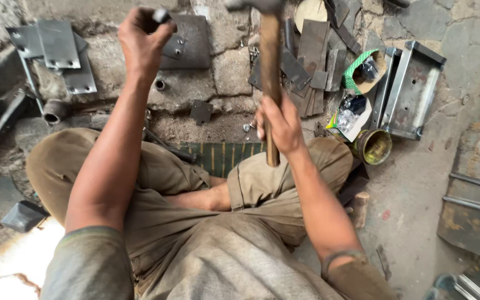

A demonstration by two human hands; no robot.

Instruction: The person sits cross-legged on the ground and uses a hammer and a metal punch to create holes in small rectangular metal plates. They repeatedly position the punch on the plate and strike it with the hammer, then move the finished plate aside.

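Above rough stone, the right hand grips a wooden-handled hammer.

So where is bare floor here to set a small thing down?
Bare floor lies right of the tin, below the tray. Another patch lies between the plates and the left hand. Around the hammer scrap crowds it.

A torn cardboard box with green edging lies among scrap.

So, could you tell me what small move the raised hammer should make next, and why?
Probably bring the hammer down onto the small metal tool gripped in the left hand over the steel plate: the right hand holds it raised, head high.
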